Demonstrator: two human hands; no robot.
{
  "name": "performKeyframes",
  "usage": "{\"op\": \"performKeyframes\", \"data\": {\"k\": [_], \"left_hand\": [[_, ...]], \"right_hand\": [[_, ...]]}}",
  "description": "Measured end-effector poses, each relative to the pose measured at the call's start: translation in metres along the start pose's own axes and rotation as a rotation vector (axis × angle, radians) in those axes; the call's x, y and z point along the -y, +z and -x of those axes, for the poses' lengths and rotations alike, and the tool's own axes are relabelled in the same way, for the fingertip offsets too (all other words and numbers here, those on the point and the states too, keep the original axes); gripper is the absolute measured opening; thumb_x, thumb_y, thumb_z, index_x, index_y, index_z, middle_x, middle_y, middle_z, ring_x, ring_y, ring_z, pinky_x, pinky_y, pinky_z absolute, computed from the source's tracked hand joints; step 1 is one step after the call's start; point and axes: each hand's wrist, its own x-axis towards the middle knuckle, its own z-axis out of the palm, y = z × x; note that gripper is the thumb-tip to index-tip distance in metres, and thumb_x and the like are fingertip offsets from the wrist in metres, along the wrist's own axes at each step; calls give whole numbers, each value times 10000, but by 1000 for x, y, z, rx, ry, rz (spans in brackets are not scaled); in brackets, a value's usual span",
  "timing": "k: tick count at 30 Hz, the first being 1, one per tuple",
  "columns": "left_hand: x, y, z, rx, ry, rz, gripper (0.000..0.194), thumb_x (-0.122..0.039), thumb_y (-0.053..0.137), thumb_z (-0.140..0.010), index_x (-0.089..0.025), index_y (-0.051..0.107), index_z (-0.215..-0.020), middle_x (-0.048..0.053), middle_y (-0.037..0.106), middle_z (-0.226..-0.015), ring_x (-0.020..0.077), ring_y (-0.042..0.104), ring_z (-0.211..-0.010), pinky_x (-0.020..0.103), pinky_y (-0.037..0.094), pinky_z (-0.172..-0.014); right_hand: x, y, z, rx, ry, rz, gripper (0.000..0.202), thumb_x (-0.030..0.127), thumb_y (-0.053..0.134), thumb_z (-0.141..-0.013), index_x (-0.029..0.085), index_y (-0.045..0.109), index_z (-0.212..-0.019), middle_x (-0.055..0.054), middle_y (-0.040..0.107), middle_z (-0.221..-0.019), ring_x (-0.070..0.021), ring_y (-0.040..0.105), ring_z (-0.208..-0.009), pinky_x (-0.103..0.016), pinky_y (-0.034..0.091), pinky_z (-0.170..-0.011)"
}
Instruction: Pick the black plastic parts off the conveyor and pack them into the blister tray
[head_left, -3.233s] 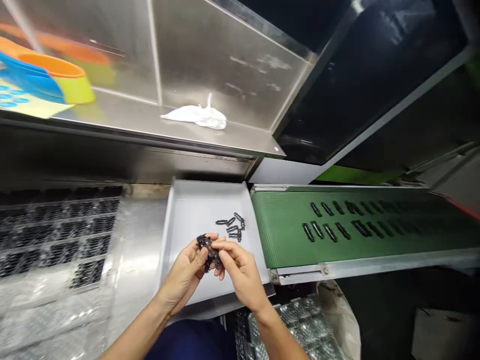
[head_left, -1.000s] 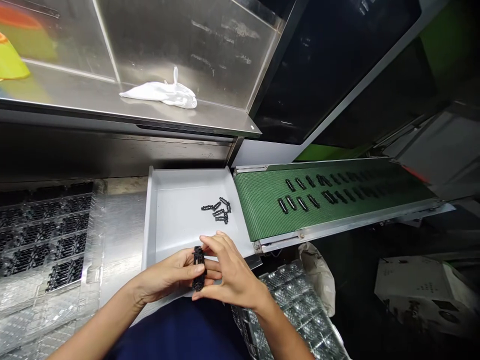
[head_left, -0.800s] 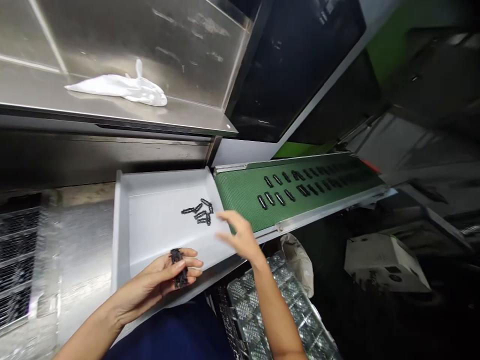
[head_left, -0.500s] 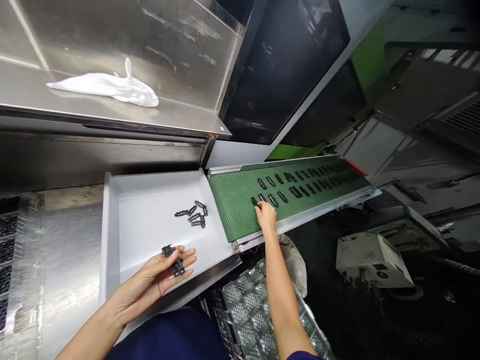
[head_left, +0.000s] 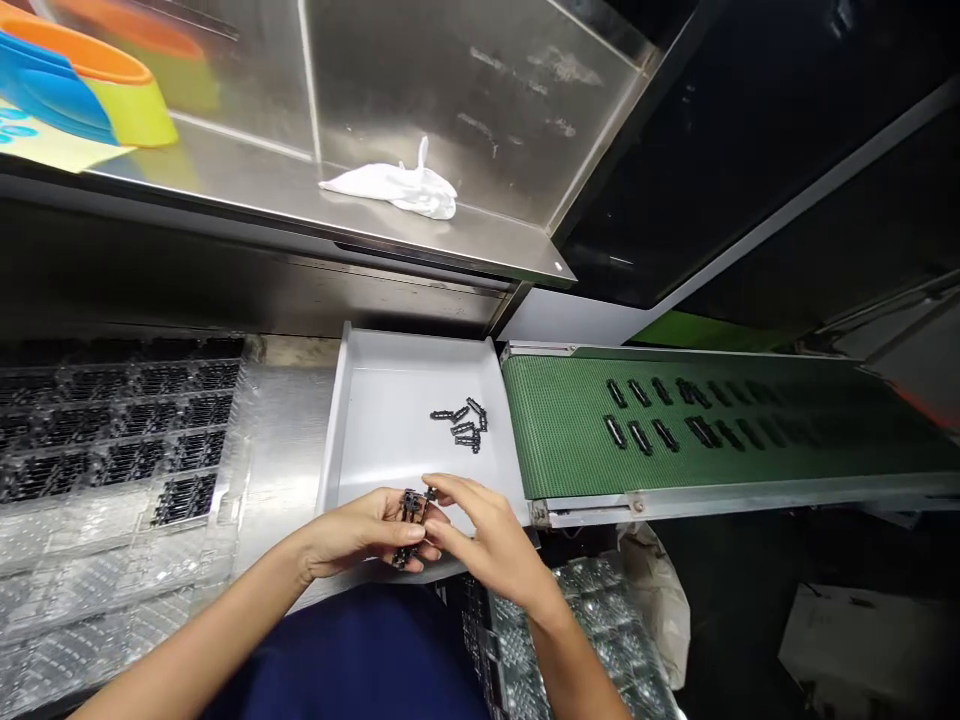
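Observation:
Several small black plastic parts (head_left: 405,535) are stacked in my left hand (head_left: 367,530), its thumb pressed over them. My right hand (head_left: 480,530) meets it from the right and pinches one black part (head_left: 429,500) at the edge of the stack. Both hands are above the near edge of a white tray (head_left: 397,400). Inside the tray, towards its right side, lies a loose cluster of black parts (head_left: 469,425). On the green conveyor belt (head_left: 555,420), more black parts (head_left: 637,435) lie in two rows.
Left of the white tray, clear blister trays (head_left: 120,430) hold black parts in their far rows. A crumpled white cloth (head_left: 405,190) and a colourful plastic piece (head_left: 97,90) sit on the steel shelf (head_left: 262,205). Below the belt stand more clear trays (head_left: 592,620) and a pale bag (head_left: 652,590).
My right hand has come back from the belt to my left hand with a black part. The view has swung left, bringing the blister trays and the colourful piece into sight.

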Motion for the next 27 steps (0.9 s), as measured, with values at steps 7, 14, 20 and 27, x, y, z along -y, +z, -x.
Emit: {"op": "performKeyframes", "data": {"k": [7, 14, 20, 27], "left_hand": [[-3, -14, 10, 86, 30, -132, 341, -249, 744, -799, -166, 711, -1127, 135, 741, -1065, 250, 699, -957, 257, 531, -708], [-8, -17, 8, 159, 16, -128, 432, -288, 779, -772, -151, 678, -1168, 148, 735, -1084, 252, 687, -974, 284, 508, -768], [-4, -7, -1, 85, 51, -39, 318, -210, 744, -803, -151, 702, -1112, 120, 737, -1070, 262, 679, -1000, 318, 503, -866], [7, 5, -24, -118, -1, -16, 201, -240, 748, -807, -151, 748, -988, 79, 748, -938, 207, 689, -894, 268, 570, -821]], "right_hand": [[-1, 15, -6, 69, -119, -8, 967, 295, 801, -751, 254, 227, -1528, -120, 483, -1448, -257, 483, -1322, -424, 438, -1096], [6, 12, -13, 134, -174, 47, 1128, 166, 793, -747, 305, 11, -1548, -110, 475, -1455, -244, 482, -1324, -409, 456, -1084], [6, 18, -12, 72, -132, 113, 1085, 108, 745, -768, 271, 13, -1552, -124, 473, -1451, -243, 477, -1326, -399, 449, -1086], [-74, -60, -17, -251, 191, 198, 442, 386, 652, -874, 219, 593, -1279, -79, 622, -1301, -209, 575, -1199, -343, 456, -1048]]}}
